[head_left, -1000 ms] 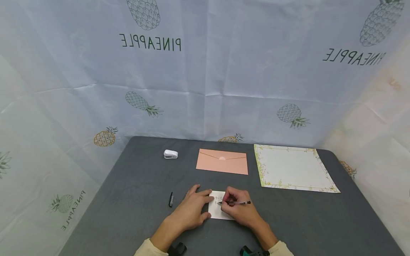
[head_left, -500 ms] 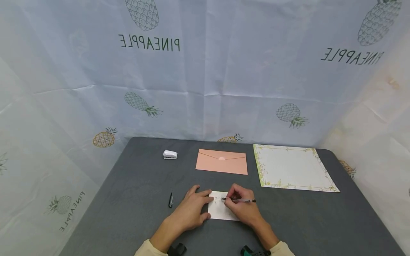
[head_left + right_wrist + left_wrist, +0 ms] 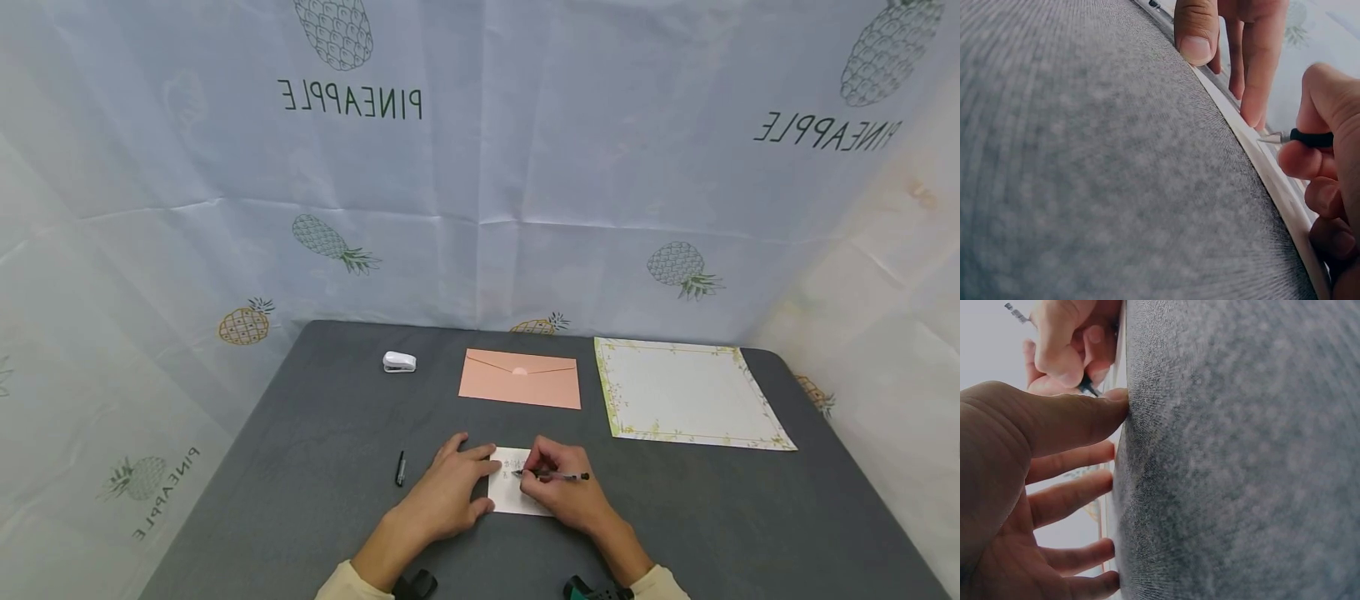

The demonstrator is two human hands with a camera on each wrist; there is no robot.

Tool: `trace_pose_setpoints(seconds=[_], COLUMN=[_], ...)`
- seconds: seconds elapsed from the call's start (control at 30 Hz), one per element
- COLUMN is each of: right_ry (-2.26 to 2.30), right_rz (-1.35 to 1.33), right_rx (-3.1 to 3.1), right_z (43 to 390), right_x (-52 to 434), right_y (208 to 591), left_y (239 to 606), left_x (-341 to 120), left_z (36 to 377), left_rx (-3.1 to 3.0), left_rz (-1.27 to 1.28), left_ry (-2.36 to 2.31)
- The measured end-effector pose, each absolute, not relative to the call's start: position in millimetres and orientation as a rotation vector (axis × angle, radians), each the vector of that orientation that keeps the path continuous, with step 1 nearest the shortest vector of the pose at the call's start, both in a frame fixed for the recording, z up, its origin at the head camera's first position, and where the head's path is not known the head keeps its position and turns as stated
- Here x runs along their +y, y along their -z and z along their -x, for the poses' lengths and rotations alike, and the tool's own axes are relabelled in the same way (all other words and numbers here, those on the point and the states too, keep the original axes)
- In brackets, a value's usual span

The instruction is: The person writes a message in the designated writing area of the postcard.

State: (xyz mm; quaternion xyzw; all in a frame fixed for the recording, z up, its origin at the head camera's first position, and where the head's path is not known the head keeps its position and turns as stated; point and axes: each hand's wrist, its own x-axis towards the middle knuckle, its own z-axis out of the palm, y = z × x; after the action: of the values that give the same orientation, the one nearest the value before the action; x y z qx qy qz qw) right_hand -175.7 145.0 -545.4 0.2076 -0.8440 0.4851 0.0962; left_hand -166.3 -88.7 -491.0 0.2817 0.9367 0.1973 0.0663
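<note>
Right hand (image 3: 558, 492) grips pen (image 3: 555, 476) on card (image 3: 510, 496); left hand (image 3: 446, 492) flat-fingered presses its left edge.

Looking forward and down from head height over the grey table (image 3: 315, 467), taking in the far pineapple-print backdrop (image 3: 480, 167) and both hands around the small white card (image 3: 510, 496). Skimming the tabletop from the left wrist, very close, facing across the left hand (image 3: 1029, 487) toward the right hand (image 3: 1069, 340). Grazing the same surface from the right wrist, equally near, facing the opposite way. Sharing the card's edge, the pen (image 3: 1316, 138) and both hands.
</note>
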Motion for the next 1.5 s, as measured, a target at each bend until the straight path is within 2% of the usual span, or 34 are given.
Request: trace_pose_setpoints(seconds=[1.5], right_ry=[-1.461], right_rz=[-0.655], right_rx=[-2.461], right_z=[177.2], right_x=[146.9], right_y=[543.2], left_y=[493.8], left_x=[-88.9], left_z=[165.5], left_rx=[2.836], left_rz=[-0.852], left_ry=[-0.627])
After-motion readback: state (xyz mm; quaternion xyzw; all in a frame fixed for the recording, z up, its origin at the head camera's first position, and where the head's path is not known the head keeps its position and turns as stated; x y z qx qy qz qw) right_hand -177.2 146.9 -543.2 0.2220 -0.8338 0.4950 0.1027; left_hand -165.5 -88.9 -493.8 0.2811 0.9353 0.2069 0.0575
